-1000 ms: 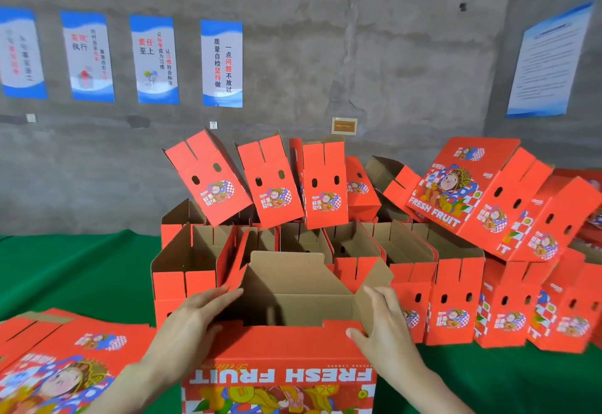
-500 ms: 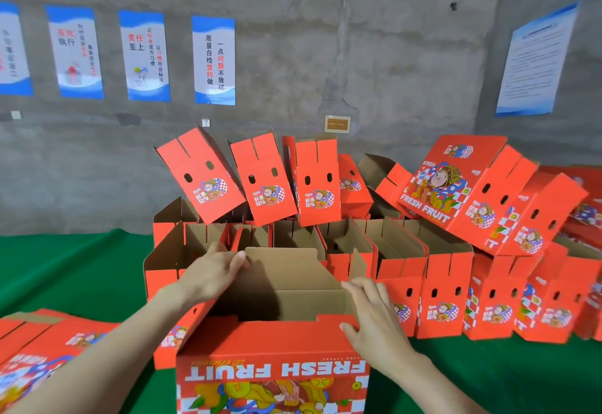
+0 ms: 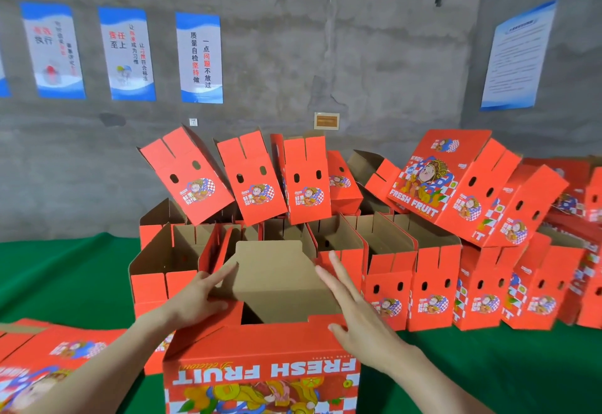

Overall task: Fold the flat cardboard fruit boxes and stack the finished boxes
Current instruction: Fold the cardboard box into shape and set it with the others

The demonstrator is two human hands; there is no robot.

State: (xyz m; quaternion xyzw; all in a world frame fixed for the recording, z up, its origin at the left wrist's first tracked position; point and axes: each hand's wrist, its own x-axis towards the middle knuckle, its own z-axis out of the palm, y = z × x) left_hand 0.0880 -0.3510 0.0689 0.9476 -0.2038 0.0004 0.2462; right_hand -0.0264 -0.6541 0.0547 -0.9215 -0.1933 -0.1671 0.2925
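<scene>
- Green desk [image 3: 65,270], finished boxes [image 3: 433,286] along its far edge;
- left hand [image 3: 198,298] and right hand [image 3: 356,312], fingers straight, press inward on the near box [image 3: 260,373];
- next, probably: tuck the brown flap [image 3: 273,273] down.

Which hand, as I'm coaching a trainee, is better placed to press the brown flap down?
Probably the left hand: its fingertips touch the brown flap, while the right hand lies open beside it.
</scene>
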